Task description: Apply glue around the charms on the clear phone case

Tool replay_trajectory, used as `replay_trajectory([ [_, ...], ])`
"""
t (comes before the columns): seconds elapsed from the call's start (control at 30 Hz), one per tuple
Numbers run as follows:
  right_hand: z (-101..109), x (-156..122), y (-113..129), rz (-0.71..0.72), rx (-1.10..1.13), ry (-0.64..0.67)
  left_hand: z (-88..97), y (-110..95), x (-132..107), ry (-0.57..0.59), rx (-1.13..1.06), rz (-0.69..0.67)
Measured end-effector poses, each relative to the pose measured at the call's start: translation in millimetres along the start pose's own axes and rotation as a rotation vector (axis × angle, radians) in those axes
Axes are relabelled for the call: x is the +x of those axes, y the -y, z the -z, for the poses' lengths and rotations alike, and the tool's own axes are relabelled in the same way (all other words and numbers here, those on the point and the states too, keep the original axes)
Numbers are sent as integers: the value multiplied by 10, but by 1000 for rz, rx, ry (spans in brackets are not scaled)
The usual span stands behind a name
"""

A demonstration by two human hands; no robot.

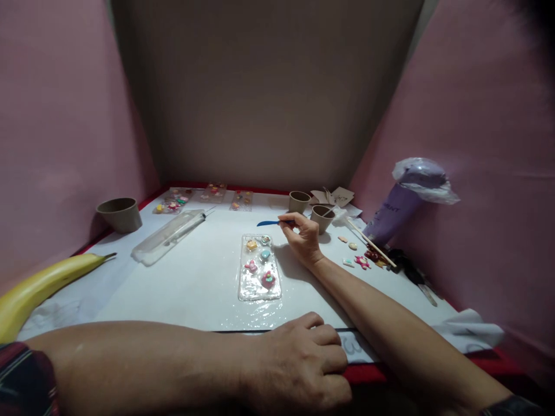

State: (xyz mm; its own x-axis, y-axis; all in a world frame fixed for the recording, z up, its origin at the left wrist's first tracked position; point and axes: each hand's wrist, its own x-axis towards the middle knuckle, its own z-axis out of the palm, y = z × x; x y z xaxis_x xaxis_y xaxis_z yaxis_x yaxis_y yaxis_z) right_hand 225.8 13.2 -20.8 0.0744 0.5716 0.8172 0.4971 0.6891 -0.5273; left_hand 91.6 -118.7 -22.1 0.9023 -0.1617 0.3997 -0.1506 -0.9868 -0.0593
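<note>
My right hand point(301, 234) pinches a small blue plastic knife point(267, 223), its blade pointing left above the far end of a clear phone case point(248, 288). Several small charms sit on that case, among them a pink one point(268, 279), a light blue one point(265, 254) and a yellow one point(251, 245). A glossy clear layer covers the case and spots the white board point(182, 300) around it. My left hand point(299, 361) lies at the near table edge, apart from the case, with fingers curled under; whatever they hold, if anything, is hidden.
Brown cups stand at left point(119, 216) and behind my right hand point(321, 218). A clear tray point(167, 237) and banana point(56, 283) lie left. Decorated cases point(173, 199) are at the back. Right are loose charms point(362, 262), a wooden stick point(370, 241) and a purple bag point(390, 214).
</note>
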Motion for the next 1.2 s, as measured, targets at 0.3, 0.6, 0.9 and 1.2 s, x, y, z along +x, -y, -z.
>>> replay_trajectory([
  [0.3,-3,1,12,-21,8,-19,-182,37,-20,-141,-30,-3],
  [0.6,-17,18,6,-324,180,-90,-447,77,-24,-205,13,97],
  [0.9,-9,70,35,-467,347,-139,-540,108,-53,-221,-4,79],
  [1.2,-9,80,45,-494,393,-108,-548,117,-57,-229,-5,85],
])
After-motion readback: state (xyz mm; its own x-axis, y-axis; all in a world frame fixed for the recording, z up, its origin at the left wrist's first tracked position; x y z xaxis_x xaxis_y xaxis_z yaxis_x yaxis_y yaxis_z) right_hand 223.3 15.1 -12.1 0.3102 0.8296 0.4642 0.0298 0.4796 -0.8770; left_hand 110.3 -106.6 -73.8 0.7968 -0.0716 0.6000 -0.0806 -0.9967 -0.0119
